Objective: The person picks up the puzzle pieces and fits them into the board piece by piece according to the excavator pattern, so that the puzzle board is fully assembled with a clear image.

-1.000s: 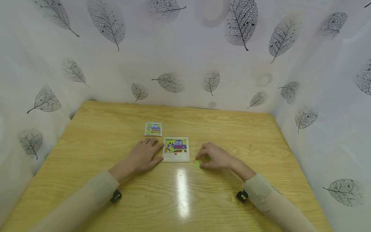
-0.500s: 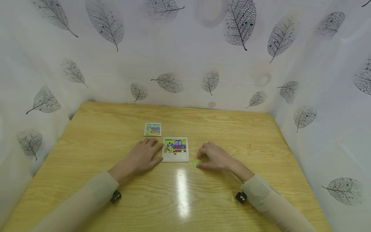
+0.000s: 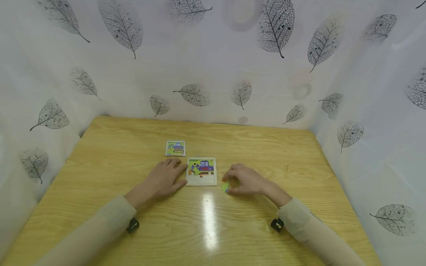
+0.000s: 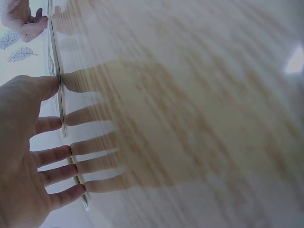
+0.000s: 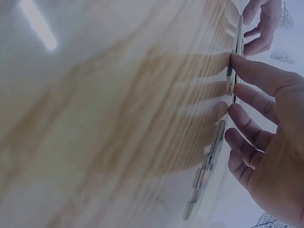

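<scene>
A square jigsaw tray lies on the table, its upper part filled with a picture of a purple digger and its pale lower strip bare. My left hand rests on the tabletop with fingers spread, its thumb and index fingertip touching the tray's left edge. Right of the tray, my right hand pinches a green puzzle piece between thumb and fingers, low at the tabletop. Several more flat pieces lie beneath that hand in the right wrist view; from above it mostly hides them.
A small picture card with the same digger lies behind the tray, just beyond my left fingers. The wooden table meets a curtain printed with leaves at its back and sides.
The green piece has turned between my right fingers, its orange and blue marks going out of sight and showing again. My left hand and the tray stay in place.
</scene>
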`<state>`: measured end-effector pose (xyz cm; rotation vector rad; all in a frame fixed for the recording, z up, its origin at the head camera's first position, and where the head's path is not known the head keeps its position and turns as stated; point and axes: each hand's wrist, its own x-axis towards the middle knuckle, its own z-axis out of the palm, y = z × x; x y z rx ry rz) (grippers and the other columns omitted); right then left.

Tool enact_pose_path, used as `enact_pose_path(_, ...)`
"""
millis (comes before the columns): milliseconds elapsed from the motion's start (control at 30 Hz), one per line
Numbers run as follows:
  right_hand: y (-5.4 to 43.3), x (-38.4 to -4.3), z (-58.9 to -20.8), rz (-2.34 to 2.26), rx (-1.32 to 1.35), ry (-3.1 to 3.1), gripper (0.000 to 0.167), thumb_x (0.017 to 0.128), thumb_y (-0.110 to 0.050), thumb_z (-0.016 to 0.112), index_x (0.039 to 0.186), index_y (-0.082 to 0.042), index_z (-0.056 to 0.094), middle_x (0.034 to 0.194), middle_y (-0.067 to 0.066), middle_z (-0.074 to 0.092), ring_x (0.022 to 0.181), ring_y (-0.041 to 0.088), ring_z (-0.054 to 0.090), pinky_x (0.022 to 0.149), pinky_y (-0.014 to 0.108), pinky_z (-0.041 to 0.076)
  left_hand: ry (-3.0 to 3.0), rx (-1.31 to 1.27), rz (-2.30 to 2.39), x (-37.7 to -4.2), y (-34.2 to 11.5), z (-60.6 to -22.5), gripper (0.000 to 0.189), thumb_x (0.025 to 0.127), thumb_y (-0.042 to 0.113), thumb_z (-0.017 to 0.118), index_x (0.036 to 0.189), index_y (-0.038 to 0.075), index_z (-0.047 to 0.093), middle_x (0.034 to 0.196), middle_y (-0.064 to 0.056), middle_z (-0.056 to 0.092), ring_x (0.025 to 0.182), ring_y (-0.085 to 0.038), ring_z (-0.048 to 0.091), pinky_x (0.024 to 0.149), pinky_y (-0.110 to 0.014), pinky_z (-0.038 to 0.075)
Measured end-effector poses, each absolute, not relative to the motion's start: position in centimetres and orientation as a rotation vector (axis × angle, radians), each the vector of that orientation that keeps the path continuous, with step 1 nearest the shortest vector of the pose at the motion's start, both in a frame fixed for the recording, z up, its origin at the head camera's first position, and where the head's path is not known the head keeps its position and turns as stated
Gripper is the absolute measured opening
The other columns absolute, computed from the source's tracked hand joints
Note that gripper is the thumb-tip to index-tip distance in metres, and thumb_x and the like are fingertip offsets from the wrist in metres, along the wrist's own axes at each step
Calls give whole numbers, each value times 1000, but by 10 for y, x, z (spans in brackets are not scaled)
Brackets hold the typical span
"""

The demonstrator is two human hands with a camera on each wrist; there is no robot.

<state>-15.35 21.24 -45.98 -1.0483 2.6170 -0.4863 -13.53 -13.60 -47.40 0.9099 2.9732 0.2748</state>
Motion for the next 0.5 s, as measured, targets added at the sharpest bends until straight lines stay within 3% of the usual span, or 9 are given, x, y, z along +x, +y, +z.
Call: enact_pose_path(500,209,-156,-455,-535,-985,2583,34,87,-36,85,114,-18,76,111,-4,70,105,15,59,92,35,56,2969,914,281,-136,-136,-475,57,103,43,62,148,9,58,147,-24,58,136,-45,56,111,-64,51)
